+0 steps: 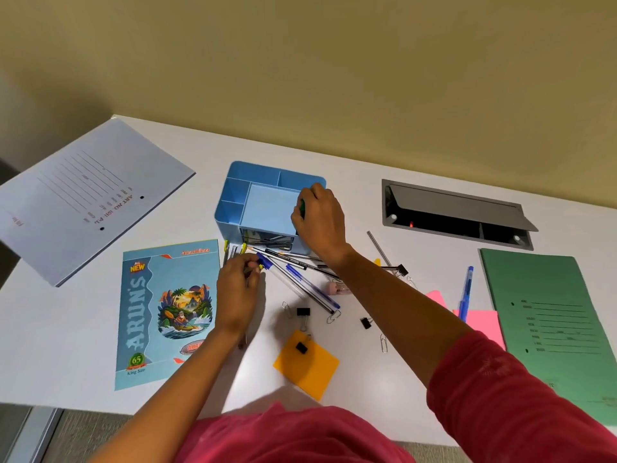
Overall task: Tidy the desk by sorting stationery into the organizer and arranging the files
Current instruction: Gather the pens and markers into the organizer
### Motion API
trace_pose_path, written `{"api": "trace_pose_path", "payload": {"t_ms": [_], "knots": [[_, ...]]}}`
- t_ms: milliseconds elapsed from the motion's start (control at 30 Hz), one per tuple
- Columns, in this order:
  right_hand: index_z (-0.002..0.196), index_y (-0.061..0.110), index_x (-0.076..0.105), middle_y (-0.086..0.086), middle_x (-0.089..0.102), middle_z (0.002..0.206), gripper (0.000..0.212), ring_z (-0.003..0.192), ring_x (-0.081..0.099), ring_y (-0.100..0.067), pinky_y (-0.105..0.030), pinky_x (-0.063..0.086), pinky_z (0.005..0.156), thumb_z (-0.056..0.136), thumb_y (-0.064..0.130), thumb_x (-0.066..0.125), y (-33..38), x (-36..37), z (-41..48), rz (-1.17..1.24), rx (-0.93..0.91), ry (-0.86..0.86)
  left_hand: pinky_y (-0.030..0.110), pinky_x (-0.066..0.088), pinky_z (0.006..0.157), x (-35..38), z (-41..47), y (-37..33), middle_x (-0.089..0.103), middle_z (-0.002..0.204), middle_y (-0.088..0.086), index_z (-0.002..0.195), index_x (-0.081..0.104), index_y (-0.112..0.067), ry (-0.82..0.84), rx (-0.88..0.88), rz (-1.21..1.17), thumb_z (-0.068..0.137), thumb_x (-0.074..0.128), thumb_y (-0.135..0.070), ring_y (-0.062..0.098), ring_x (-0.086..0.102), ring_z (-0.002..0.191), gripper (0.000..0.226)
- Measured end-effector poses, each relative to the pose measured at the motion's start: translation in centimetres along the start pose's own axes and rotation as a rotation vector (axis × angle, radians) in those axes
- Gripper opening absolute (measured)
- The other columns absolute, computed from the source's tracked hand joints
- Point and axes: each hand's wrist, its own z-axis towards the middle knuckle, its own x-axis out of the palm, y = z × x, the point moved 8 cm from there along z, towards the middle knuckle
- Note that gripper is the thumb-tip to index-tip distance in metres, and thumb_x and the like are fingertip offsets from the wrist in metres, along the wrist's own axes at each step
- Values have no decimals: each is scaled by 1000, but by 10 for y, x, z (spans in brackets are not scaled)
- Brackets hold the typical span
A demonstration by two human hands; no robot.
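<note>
Blue plastic organizer (263, 198) stands on the white desk (350, 182), near the wall; I see its compartments open on top and a small drawer part at its front. My right hand (319, 222) is at the organizer's right edge, fingers closed around a small green thing (302, 207); what it is I cannot tell. My left hand (237, 292) is just in front of the organizer, fingers pinched on a pen with blue cap (265, 262); more pens (300, 279) lie crossed in a heap beside it. A notebook (167, 312) lies to the left; a white file (83, 195) far left; a green file (551, 322) at the right. Orange sticky notes (305, 369), pink sticky notes (480, 322), black binder clips (303, 311) and paper clips (384, 342) are scattered near the front edge.
</note>
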Motion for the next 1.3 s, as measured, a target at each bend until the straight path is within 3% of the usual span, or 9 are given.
{"api": "trace_pose_path", "payload": {"t_ms": [167, 267, 500, 800, 1033, 1167, 1300], "knots": [[85, 6, 62, -10, 59, 77, 10, 63, 53, -25, -34, 45, 56, 82, 15, 60, 7, 3, -7, -110, -194, 23, 34, 35, 87, 17, 11, -1, 61, 116, 11, 117, 61, -12, 113, 94, 293, 83, 61, -1, 34, 50, 107, 36], [87, 6, 62, -10, 59, 77, 11, 64, 52, -23, -32, 43, 55, 82, 15, 62, 6, 3, -8, -148, -211, 1, 45, 41, 84, 27, 11, -8, 59, 125, 10, 122, 59, -12, 150, 188, 486, 79, 66, -2, 38, 48, 109, 44], [88, 8, 61, -8, 61, 78, 13, 67, 55, -21, -31, 45, 60, 85, 20, 65, 19, -1, -16, -297, -442, -54, 41, 45, 69, 34, 20, -11, 65, 104, 14, 99, 66, -9, 189, 276, 682, 66, 78, -2, 38, 56, 88, 36], [97, 8, 60, -10, 61, 90, 22, 76, 56, -24, -36, 46, 67, 90, 29, 57, 13, -5, -17, -145, -301, 73, 36, 44, 63, 38, 37, -24, 67, 83, 2, 83, 65, -19, 291, 534, 807, 60, 86, -12, 29, 57, 76, 31], [123, 8, 54, -12, 56, 124, 33, 111, 54, -25, -35, 49, 88, 95, 25, 53, 5, -22, -33, -4, -227, 112, 39, 48, 66, 37, 36, -22, 68, 88, 6, 88, 62, -15, 321, 641, 885, 63, 85, -17, 31, 60, 78, 34], [140, 10, 41, -10, 39, 147, 42, 134, 36, -25, -34, 33, 109, 99, 18, 46, -1, -18, -43, 61, -205, 201, 39, 48, 67, 41, 33, -15, 67, 91, 6, 87, 63, -15, 322, 651, 928, 65, 84, -16, 30, 61, 81, 31], [144, 10, 35, -7, 31, 153, 44, 140, 26, -22, -32, 20, 116, 101, 15, 39, -6, -31, -44, 172, -151, 165, 39, 45, 68, 31, 31, -18, 66, 90, 6, 88, 62, -15, 283, 621, 886, 68, 82, -12, 29, 60, 82, 28]]}}
